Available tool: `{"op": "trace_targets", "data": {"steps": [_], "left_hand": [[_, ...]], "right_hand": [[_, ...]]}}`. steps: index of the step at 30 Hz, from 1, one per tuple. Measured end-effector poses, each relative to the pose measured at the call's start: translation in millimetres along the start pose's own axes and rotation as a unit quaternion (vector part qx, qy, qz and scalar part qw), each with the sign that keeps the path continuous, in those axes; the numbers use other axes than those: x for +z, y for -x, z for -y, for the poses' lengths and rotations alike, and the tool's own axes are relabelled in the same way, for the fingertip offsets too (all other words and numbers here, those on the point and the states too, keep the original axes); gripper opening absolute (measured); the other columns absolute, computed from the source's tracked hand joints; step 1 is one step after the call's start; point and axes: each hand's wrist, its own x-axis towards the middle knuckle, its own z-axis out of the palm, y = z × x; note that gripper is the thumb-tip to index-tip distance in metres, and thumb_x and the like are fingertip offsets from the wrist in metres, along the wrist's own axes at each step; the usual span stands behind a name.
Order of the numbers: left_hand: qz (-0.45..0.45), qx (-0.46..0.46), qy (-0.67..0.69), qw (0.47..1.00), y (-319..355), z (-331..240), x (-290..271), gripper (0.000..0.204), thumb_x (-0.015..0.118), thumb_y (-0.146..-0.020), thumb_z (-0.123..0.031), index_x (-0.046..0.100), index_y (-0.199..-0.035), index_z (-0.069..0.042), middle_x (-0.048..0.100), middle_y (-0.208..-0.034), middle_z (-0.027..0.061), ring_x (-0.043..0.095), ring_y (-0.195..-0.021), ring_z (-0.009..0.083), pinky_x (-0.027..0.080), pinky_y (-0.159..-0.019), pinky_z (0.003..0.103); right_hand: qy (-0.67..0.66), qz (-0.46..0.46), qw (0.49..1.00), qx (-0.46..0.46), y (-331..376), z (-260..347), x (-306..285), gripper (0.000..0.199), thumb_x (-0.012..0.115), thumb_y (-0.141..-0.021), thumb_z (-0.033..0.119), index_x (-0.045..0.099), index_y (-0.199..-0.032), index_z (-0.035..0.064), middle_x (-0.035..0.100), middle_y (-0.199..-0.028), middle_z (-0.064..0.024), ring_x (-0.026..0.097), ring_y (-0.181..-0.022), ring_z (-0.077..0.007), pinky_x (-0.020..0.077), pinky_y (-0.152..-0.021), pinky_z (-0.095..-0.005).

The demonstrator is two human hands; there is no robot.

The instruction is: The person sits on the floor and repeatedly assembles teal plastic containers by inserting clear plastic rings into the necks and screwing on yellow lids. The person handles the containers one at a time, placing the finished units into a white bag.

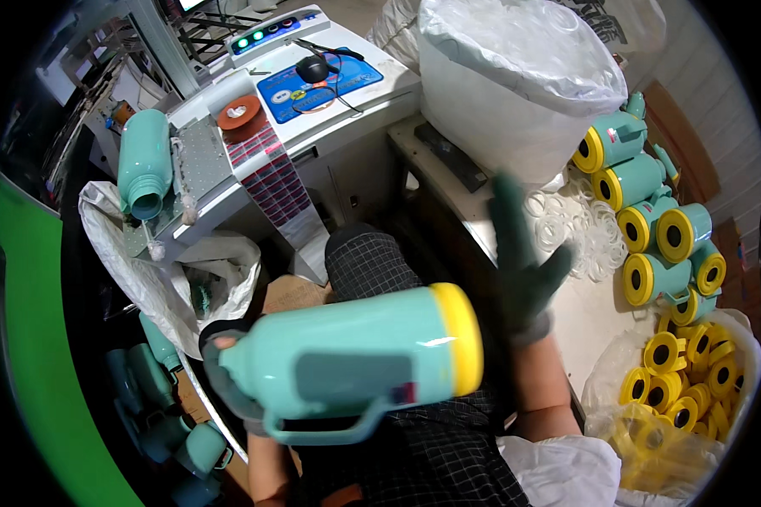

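A teal thermos jug point(347, 329) with a yellow base ring lies sideways over my lap, its handle toward me. My gloved left hand point(227, 367) is closed around its narrower neck end. A dark patch and a small label show on its side. Apart from the jug, my gloved right hand point(522, 266) is stretched out with spread fingers, slightly blurred and holding nothing. It is nearest to a heap of clear, thin rings point(579, 228) on the white bench to the right. Another teal jug body point(146, 156) lies at the left with its open mouth toward me.
Several finished-looking teal jugs point(651, 279) with yellow bases are stacked at the right, above a bag of yellow rings point(676, 380). A big white sack point(516, 93) stands at the back. A label roll point(243, 117) feeds a strip point(275, 182) down. More jugs point(203, 448) lie lower left.
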Motion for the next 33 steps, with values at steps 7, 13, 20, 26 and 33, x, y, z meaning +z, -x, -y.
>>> {"op": "trace_targets", "data": {"steps": [7,13,20,26,33], "left_hand": [[0.079,-0.036,0.065,0.994,-11.8,7.7,23.3,0.031,0.05,-0.11,-0.042,0.064,-0.121,-0.016,0.069,-0.111,0.0055,0.068,-0.103,0.0192,0.056,-0.096,0.034],[-0.072,0.243,-0.419,0.872,-25.4,30.7,-19.3,0.039,0.05,-0.11,-0.031,0.056,-0.135,-0.002,0.061,-0.134,0.0074,0.059,-0.122,0.0193,0.046,-0.109,0.036],[0.288,0.44,-0.681,0.51,3.7,44.6,127.8,0.059,0.068,-0.098,-0.042,0.052,-0.142,-0.006,0.059,-0.131,0.0135,0.061,-0.119,0.0296,0.053,-0.1,0.044],[0.283,0.411,-0.673,0.546,-21.6,78.8,130.4,0.09,0.081,-0.086,-0.039,0.038,-0.156,-0.004,0.047,-0.147,0.0164,0.049,-0.137,0.032,0.041,-0.116,0.047],[0.284,0.169,-0.688,0.646,-37.1,91.7,101.5,0.072,0.073,-0.077,-0.013,0.049,-0.144,-0.001,0.05,-0.143,0.0156,0.052,-0.13,0.0284,0.042,-0.113,0.045]], "right_hand": [[0.332,-0.158,0.929,-0.04,20.3,-2.8,-3.9,0.115,0.014,-0.094,0.09,0.022,-0.167,0.0011,0.026,-0.173,-0.0172,0.02,-0.162,-0.0292,0.0061,-0.132,-0.0443],[0.681,-0.051,0.722,-0.114,78.7,-42.5,12.6,0.068,0.054,-0.105,0.04,0.042,-0.156,-0.0027,0.044,-0.153,-0.0257,0.046,-0.142,-0.0388,0.0366,-0.122,-0.0455],[0.118,-0.439,0.86,0.233,88.1,-24.6,-45.0,0.042,0.058,-0.11,0.043,0.072,-0.108,0.0035,0.073,-0.094,-0.0046,0.068,-0.085,-0.0136,0.0564,-0.084,-0.0294],[0.658,-0.235,0.712,-0.066,125.2,25.3,-82.9,0.045,0.068,-0.103,0.023,0.058,-0.143,0.0053,0.065,-0.14,-0.0126,0.065,-0.124,-0.0237,0.0563,-0.104,-0.0411],[0.021,-0.41,0.812,-0.415,86.9,338.8,-175.9,0.052,0.059,-0.104,0.038,0.055,-0.141,0.0017,0.065,-0.134,-0.0173,0.065,-0.121,-0.0301,0.0549,-0.105,-0.0477]]}}
